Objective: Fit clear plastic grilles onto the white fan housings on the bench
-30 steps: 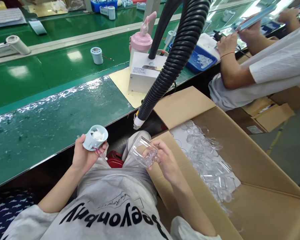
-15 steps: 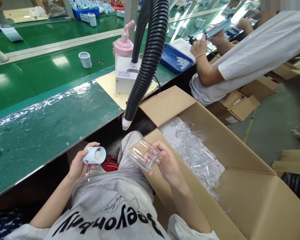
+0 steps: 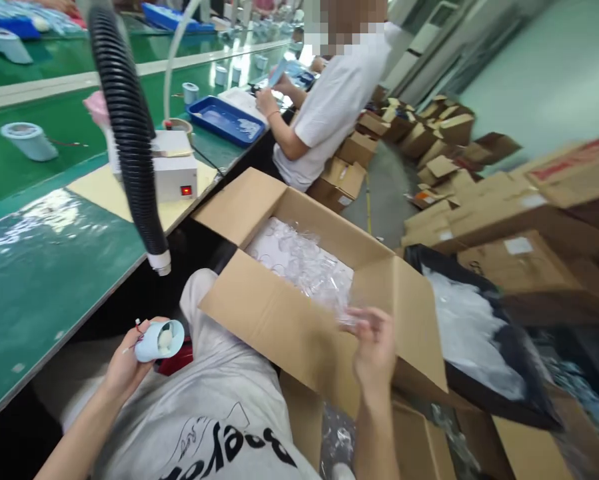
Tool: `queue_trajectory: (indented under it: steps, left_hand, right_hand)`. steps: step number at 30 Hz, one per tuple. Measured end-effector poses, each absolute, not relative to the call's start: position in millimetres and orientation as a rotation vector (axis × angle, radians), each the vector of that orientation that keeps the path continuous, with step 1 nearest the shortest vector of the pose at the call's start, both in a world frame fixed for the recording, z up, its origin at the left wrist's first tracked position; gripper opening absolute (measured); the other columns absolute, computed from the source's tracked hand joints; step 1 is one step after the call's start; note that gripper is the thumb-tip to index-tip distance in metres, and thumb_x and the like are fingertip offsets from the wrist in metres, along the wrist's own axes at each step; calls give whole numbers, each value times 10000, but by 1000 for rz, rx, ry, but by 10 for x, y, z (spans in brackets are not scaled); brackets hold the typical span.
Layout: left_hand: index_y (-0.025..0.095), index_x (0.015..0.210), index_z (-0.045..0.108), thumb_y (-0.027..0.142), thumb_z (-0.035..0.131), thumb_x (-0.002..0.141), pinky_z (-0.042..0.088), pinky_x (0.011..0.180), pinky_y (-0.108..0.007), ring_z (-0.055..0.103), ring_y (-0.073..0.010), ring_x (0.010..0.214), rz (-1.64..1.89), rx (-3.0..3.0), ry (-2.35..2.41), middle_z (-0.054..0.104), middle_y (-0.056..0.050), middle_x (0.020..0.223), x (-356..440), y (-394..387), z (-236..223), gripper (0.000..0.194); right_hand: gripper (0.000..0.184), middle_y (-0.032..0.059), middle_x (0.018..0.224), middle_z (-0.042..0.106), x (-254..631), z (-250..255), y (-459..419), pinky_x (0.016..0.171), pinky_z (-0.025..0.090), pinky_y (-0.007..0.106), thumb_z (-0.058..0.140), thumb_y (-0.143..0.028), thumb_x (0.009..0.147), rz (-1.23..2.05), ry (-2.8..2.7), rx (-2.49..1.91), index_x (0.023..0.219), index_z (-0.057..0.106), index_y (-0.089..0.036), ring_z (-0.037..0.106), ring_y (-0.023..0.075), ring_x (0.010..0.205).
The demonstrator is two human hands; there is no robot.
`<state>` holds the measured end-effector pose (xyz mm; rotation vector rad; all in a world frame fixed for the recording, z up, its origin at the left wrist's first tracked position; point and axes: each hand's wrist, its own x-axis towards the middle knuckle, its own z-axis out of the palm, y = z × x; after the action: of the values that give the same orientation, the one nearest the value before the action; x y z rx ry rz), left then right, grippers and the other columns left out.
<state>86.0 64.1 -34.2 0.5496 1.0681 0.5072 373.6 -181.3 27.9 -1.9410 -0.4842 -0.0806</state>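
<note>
My left hand (image 3: 122, 365) is closed round a small pale blue cup-shaped part (image 3: 158, 340) with a white piece inside and thin red wires at its back; I hold it over my lap. My right hand (image 3: 374, 347) is out over the far side of the open cardboard box (image 3: 274, 320), at the edge of the heap of clear plastic cups (image 3: 304, 261) inside. This hand is smeared by motion. Something clear shows at its fingertips, but I cannot tell whether it is held.
A black ribbed hose (image 3: 129, 133) hangs over the green bench (image 3: 29, 267), its nozzle (image 3: 162, 262) near my knee. A white device (image 3: 172, 175) and blue tray (image 3: 224, 120) stand behind. A co-worker (image 3: 329, 100) sits further along. A black bag (image 3: 479, 333) and cardboard boxes (image 3: 529, 220) fill the right.
My head has turned right. My right hand has gone from my lap, where it held a clear cup, out over the box. My left hand has dropped a little, part still in it.
</note>
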Motion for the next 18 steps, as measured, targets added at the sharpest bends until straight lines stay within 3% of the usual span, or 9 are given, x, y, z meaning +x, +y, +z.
queue_trajectory:
  steps: [3, 5, 7, 9, 12, 14, 16, 18]
  left_hand:
    - [97, 768, 719, 274, 622, 724, 578, 595, -210, 681, -194, 722, 450, 536, 1100, 734, -97, 792, 1056, 660, -300, 206]
    - [89, 762, 728, 229, 627, 673, 592, 597, -220, 686, -203, 746, 428, 537, 1095, 742, -104, 814, 1153, 648, -277, 193]
    - [94, 774, 729, 236, 639, 642, 565, 489, -246, 650, -194, 640, 442, 529, 1084, 729, -89, 777, 1215, 630, -261, 214]
    - [107, 794, 724, 288, 686, 620, 486, 367, -252, 567, -160, 506, 457, 521, 1034, 705, -61, 731, 1242, 620, -257, 254]
    - [135, 847, 708, 309, 773, 557, 422, 312, -230, 550, -152, 462, 440, 531, 976, 687, -34, 699, 1231, 632, -278, 344]
    - [159, 891, 696, 297, 777, 572, 419, 310, -212, 583, -166, 472, 430, 540, 1006, 682, -25, 681, 1203, 652, -302, 357]
    - [173, 916, 684, 298, 750, 635, 423, 314, -199, 581, -155, 452, 444, 536, 1067, 669, -16, 654, 1167, 667, -321, 315]
    - [174, 922, 676, 312, 725, 694, 463, 340, -212, 581, -149, 440, 472, 509, 1130, 669, -15, 651, 1131, 665, -321, 271]
  right_hand:
    - [580, 167, 967, 691, 3925, 122, -2870, 833, 538, 506, 494, -731, 831, -603, 116, -2421, 1047, 557, -196, 682, 358, 898]
    - [679, 276, 1041, 688, 3945, 33, -3417, 839, 526, 582, 435, -702, 842, -470, 405, -2682, 1174, 575, -126, 674, 451, 972]
    - [845, 397, 1093, 644, 3956, -21, -3664, 831, 520, 628, 401, -687, 837, -240, 459, -2880, 1276, 547, 20, 657, 519, 1025]
    - [893, 435, 1104, 629, 4028, -42, -3569, 850, 521, 632, 325, -647, 876, -95, 247, -2984, 1303, 524, 111, 659, 520, 1048]
    - [690, 282, 1183, 697, 4303, -77, -2927, 952, 532, 502, 222, -496, 968, 64, -261, -2939, 1289, 615, -30, 679, 380, 1116]
    - [526, 148, 1288, 698, 4563, -154, -2348, 1012, 506, 371, 285, -425, 1005, 213, -562, -2876, 1265, 665, -171, 641, 275, 1219]
    - [411, 109, 1260, 717, 4827, -274, -1802, 1011, 495, 337, 370, -388, 1026, 358, -754, -2867, 1187, 707, -217, 645, 238, 1207]
    - [318, 111, 1157, 741, 5054, -403, -1381, 975, 517, 391, 507, -402, 1012, 494, -826, -2927, 1108, 715, -183, 683, 237, 1101]
